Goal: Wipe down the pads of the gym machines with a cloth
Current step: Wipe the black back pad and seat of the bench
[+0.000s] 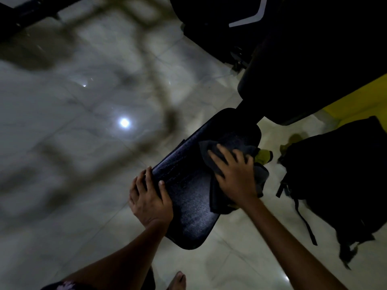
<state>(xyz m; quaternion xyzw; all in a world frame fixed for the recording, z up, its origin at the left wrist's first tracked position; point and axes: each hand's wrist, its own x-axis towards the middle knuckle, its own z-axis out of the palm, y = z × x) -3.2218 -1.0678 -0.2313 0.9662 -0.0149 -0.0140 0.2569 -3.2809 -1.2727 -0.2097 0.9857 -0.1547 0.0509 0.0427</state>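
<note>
While a bare foot (178, 280) showed at the bottom edge on the pale tiled floor (83, 122), both forearms reached up to a dark seat pad (188, 197) that sat tilted across the middle of the view. The left hand (149, 197) gripped the pad's near left edge, fingers curled over the rim and thumb lying on the top surface. The right hand (234, 174) lay flat with fingers spread, pressing a dark cloth (219, 185) onto the pad's right side; part of the cloth hung over that edge. Just beyond the cloth, something yellow-green (265, 156) showed, too blurred to name. To the right, a black backpack (335, 174) stood on the floor with straps trailing. Farther off, the machine's larger black pad (303, 70) rose behind, dim and indistinct.
</note>
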